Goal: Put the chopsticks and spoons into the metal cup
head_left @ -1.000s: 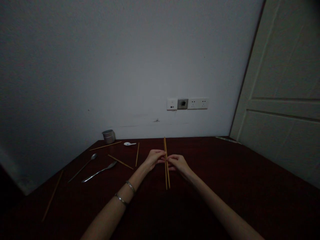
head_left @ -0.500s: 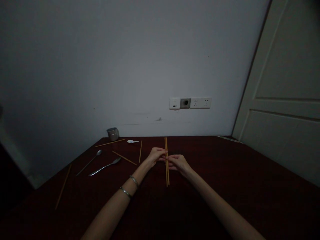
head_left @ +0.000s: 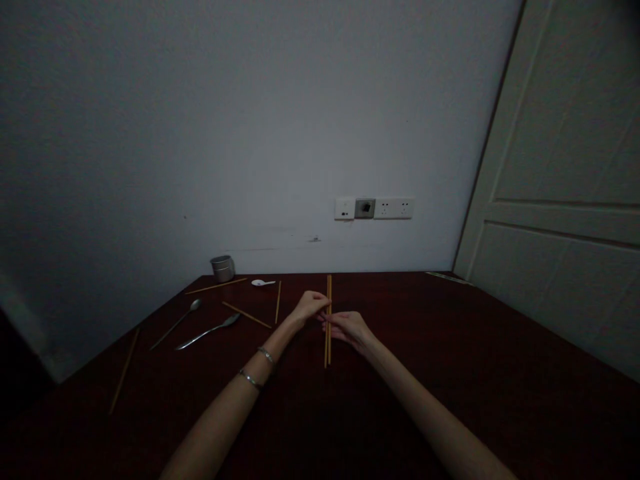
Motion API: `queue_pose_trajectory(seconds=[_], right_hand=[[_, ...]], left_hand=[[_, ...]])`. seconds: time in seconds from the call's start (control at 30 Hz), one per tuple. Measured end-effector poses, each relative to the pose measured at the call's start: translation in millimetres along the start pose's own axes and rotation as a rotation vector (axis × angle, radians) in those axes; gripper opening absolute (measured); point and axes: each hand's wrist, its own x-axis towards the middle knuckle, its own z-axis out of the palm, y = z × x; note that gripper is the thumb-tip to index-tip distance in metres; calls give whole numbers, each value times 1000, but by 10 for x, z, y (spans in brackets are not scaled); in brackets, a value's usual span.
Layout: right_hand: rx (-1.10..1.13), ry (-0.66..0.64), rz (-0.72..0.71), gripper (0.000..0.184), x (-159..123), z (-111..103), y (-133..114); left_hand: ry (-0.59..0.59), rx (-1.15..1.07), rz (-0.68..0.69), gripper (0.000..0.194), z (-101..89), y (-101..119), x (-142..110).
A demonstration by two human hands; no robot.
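Note:
Two wooden chopsticks (head_left: 328,350) lie nearly side by side, pointing away from me, between my hands in the middle of the head view. My left hand (head_left: 311,307) grips them from the left around their middle, fingers closed. Just below it, my right hand (head_left: 350,327) pinches the same pair from the right. Some fingertips are hidden behind the sticks and the other hand. Two metal bangles (head_left: 257,367) circle my left forearm.
Left on the dark red table (head_left: 400,367) lie several single chopsticks (head_left: 247,315), a long-handled spoon (head_left: 175,323), a metal fork (head_left: 207,333) and a white spoon (head_left: 263,283). A metal cup (head_left: 223,269) stands near the wall, which has sockets (head_left: 394,209). A pale door (head_left: 560,247) is right.
The whole view has shifted slightly, so most things appear a little further left. Both hands keep their hold on the chopsticks, whose near ends now sit slightly higher in view.

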Motion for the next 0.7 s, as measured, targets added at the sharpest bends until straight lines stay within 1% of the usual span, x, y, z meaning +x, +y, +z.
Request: queue_pose_trajectory(seconds=[0.07,0.17,0.23,0.3,0.37,0.5,0.7], right_hand=[[2,-4,-1,13,-2,5,14],[-8,3,4,13,-18,20,26],[-12,4,5,13,-43,36,25],[-21,4,1,13,-75,53,22],[-40,10,-4,13,-105,66,21],[-77,8,0,14,-133,87,42],[-192,-24,36,20,-109,73,98]], left_hand=[[14,128,0,20,3,42,5],[89,269,4,25,18,95,0],[155,349,20,25,29,112,-6],[191,434,44,23,32,118,-8],[195,520,55,21,26,122,-4],[189,644,14,16,6,138,-1],[148,638,-39,17,-30,107,-69]])
